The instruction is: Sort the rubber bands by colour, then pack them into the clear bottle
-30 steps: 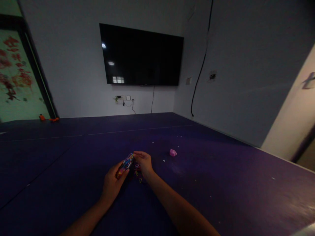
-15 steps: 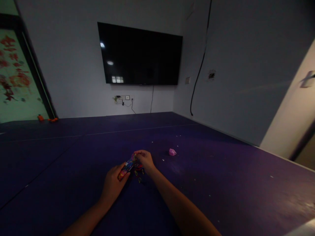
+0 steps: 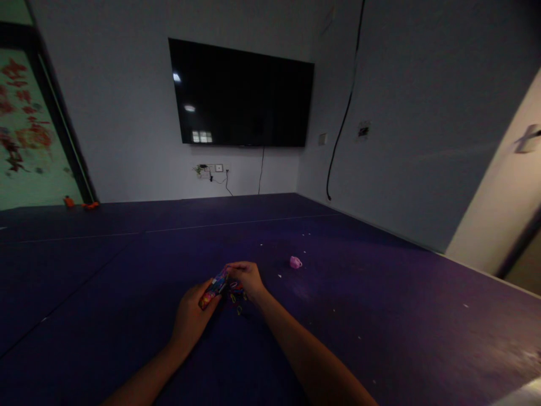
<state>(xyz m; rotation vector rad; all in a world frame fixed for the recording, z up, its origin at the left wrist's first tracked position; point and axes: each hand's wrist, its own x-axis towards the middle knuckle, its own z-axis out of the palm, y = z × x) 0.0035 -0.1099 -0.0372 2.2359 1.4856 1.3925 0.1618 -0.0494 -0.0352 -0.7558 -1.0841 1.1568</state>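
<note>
Starts at the far left with a pale green door panel (image 3: pixel 27 129) marked in red, then two small orange things (image 3: pixel 69 201) near the foot of the dark frame, well apart from the hands. Across the purple floor (image 3: pixel 105 299), comes to the left hand (image 3: pixel 189 316): wraps thumb and fingers round a narrow, brightly coloured packet (image 3: pixel 212 289), clamped along its sides, and holds it aslant, far end up toward the other hand. Just beside it, on the floor, shows a scatter of small coloured loops (image 3: pixel 239 310), some yellow, some reddish. Looks partly done, judging by those loops already out; cannot tell how many remain inside, if any, in such dim light. With the right hand (image 3: pixel 250 280), reaches in over the loops, thumb and fingertips drawn close together at the packet's far end; cannot tell pinching from mere touching. Seems unfinished there, with the packet not yet set down. Beyond, shows a dark television (image 3: pixel 245 96) on the wall. Further right, shows a small pink thing (image 3: pixel 295 262) with a side loop, on the floor, apart from both hands and untouched. Ends with a hanging black cable (image 3: pixel 341 129).
</note>
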